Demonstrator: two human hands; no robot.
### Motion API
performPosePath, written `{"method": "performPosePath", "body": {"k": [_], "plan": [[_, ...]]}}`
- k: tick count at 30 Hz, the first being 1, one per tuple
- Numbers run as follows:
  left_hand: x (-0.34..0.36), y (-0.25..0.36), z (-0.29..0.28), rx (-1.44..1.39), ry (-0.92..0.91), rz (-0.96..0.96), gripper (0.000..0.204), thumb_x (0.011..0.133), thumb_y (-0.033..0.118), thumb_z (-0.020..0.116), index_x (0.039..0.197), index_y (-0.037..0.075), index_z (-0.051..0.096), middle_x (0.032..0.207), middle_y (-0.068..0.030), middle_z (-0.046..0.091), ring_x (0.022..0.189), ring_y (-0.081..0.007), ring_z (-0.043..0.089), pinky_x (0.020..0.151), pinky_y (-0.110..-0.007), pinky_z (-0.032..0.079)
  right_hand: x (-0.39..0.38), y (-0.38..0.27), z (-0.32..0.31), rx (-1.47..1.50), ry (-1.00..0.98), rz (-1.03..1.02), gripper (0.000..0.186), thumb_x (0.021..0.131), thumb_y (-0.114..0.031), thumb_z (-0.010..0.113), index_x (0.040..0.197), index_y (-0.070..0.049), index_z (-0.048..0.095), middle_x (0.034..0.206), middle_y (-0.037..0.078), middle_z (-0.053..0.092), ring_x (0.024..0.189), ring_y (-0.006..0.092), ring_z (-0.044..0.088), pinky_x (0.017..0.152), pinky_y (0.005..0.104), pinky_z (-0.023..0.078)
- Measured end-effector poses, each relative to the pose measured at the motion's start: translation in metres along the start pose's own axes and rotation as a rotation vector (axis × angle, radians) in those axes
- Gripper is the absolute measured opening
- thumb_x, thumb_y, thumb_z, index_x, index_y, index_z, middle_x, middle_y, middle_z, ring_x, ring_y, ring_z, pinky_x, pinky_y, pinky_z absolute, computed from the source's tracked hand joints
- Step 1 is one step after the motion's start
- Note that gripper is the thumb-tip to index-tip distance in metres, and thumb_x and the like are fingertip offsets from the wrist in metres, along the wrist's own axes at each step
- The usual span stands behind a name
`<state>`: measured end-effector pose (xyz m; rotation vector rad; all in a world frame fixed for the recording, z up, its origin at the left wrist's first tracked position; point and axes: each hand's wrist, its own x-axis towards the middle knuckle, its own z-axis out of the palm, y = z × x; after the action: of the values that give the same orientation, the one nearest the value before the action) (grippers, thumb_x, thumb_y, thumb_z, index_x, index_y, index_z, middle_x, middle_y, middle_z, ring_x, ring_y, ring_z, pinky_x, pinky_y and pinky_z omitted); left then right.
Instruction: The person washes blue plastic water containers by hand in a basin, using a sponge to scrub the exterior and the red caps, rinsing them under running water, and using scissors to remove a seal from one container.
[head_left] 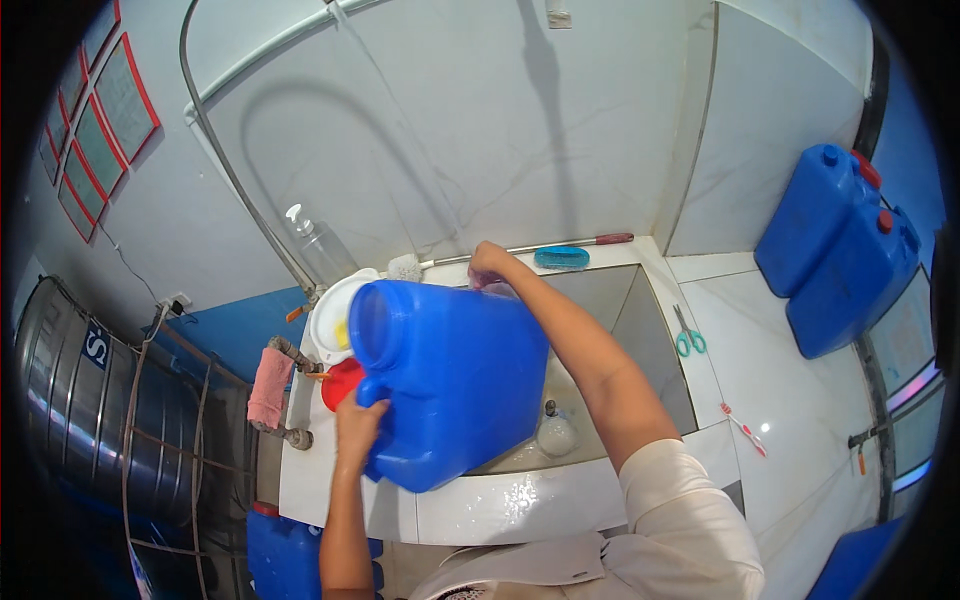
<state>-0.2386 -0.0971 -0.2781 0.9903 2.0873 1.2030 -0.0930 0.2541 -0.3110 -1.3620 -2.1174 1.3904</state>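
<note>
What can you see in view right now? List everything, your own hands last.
Large blue plastic jerrycan: one, tilted over the sink, held.
White tiled sink: one, centre.
Blue jerrycans with red caps: two, right counter.
Green-handled scissors: one, counter right of sink.
Toothbrush: one, white and red, right counter.
Blue scrub brush: one, back ledge.
Long-handled brush: one, back ledge.
Clear spray bottle: one, back left.
White bowl: one, left of the jerrycan.
Pink cloth: one, on left pipe.
Left hand: grips the jerrycan's handle.
Right hand: on the jerrycan's far upper end.

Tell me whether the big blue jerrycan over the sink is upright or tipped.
Tipped. The blue jerrycan lies on its side over the sink, mouth pointing left, left hand on its handle, right hand behind it.
</note>
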Motion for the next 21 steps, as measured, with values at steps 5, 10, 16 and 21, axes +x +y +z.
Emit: {"method": "performPosePath", "body": {"k": [5,10,16,21], "plan": [[0.02,-0.031,0.065,-0.24,-0.204,-0.187,0.01,0.074,0.006,0.06,0.075,0.006,0.051,0.056,-0.0018,0.048,0.042,-0.0104,0.044,0.037,-0.027,0.037,-0.031,-0.044,-0.006,0.179,-0.053,0.035,0.011,0.072,0.005,0.053,0.067,0.005,0.063,0.064,0.019,0.062,0.05,0.0249,0.062,0.045,0.0343,0.052],[0.037,-0.042,0.113,-0.495,-0.335,-0.426,0.01,0.075,0.004,0.059,0.075,0.006,0.049,0.055,-0.0007,0.046,0.042,-0.0105,0.043,0.037,-0.026,0.038,-0.024,-0.026,-0.008,0.08,-0.146,0.051,0.015,0.073,0.004,0.049,0.068,0.004,0.063,0.063,0.019,0.062,0.052,0.0252,0.063,0.047,0.0344,0.053],[0.059,-0.032,0.12,-0.32,-0.474,-0.301,0.011,0.077,0.009,0.06,0.081,0.005,0.051,0.055,-0.0015,0.047,0.041,-0.0111,0.045,0.035,-0.026,0.037,-0.03,-0.029,-0.009,-0.024,-0.105,-0.002,0.012,0.07,0.003,0.052,0.071,0.007,0.063,0.062,0.015,0.062,0.051,0.0231,0.061,0.047,0.0317,0.05],[0.073,-0.013,0.136,0.088,-0.399,0.129,0.032,0.079,0.026,0.062,0.092,-0.002,0.054,0.056,-0.0082,0.053,0.048,-0.0202,0.056,0.042,-0.035,0.045,-0.023,-0.028,-0.009,-0.072,0.01,0.009,0.014,0.07,0.002,0.052,0.064,0.001,0.064,0.062,0.017,0.063,0.053,0.025,0.063,0.046,0.036,0.05]]}}
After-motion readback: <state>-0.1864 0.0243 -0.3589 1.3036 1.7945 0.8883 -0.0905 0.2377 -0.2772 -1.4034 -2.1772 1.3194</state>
